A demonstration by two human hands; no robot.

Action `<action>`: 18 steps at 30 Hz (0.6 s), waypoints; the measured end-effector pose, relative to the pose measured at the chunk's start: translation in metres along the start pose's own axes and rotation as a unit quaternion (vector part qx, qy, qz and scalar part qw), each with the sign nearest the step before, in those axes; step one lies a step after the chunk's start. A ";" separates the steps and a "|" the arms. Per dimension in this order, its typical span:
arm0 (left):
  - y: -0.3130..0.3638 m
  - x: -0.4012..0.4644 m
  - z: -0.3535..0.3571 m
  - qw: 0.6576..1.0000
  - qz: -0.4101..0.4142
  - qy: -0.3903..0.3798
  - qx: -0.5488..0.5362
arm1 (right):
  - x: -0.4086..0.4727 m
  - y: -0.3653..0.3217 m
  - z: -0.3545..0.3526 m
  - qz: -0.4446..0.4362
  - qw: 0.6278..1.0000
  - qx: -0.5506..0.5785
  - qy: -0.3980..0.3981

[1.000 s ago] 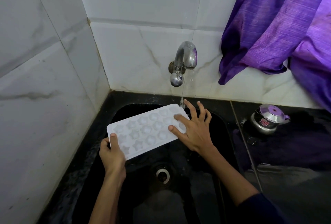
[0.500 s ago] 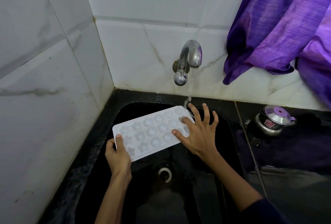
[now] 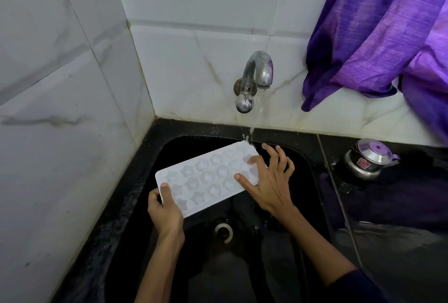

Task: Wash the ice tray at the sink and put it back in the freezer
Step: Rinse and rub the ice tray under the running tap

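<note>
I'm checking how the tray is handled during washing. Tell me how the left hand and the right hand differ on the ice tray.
The left hand grips the ice tray at its near left corner, thumb on top; the right hand lies on the far right end with fingers spread. The left hand is closed around the edge; the right hand is open and flat. The right hand is near the water stream; the left hand is away from it. Both touch the tray above the sink.
</note>
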State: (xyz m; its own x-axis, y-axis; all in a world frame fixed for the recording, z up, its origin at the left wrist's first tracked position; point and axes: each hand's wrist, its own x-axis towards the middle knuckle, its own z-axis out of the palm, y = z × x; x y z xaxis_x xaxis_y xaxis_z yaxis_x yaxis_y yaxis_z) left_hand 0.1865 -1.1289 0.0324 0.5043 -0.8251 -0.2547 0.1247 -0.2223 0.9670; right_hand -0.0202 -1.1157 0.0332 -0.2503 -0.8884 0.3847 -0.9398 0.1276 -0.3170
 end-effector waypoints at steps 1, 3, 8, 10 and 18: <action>0.001 0.000 0.000 1.000 0.005 0.005 -0.001 | -0.002 0.001 0.001 -0.002 1.000 0.007 0.006; 0.002 0.000 0.000 1.000 0.010 0.014 -0.008 | -0.006 0.005 0.002 -0.014 1.000 0.006 -0.003; 0.003 0.000 0.001 0.999 0.013 0.027 -0.015 | -0.007 0.011 0.005 -0.043 0.996 -0.022 -0.072; 0.003 0.000 0.002 0.999 0.008 0.029 -0.015 | -0.005 0.011 0.004 -0.047 0.994 -0.048 -0.085; 0.002 0.003 -0.001 1.000 0.006 0.022 -0.006 | 0.002 0.013 -0.007 -0.057 0.991 -0.071 -0.095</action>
State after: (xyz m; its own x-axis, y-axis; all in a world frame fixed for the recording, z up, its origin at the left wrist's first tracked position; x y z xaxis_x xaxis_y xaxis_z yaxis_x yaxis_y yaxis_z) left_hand 0.1889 -1.1313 0.0338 0.5430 -0.8038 -0.2430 0.1282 -0.2067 0.9700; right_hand -0.0344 -1.1125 0.0358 -0.1045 -0.9661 0.2362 -0.9863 0.0701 -0.1496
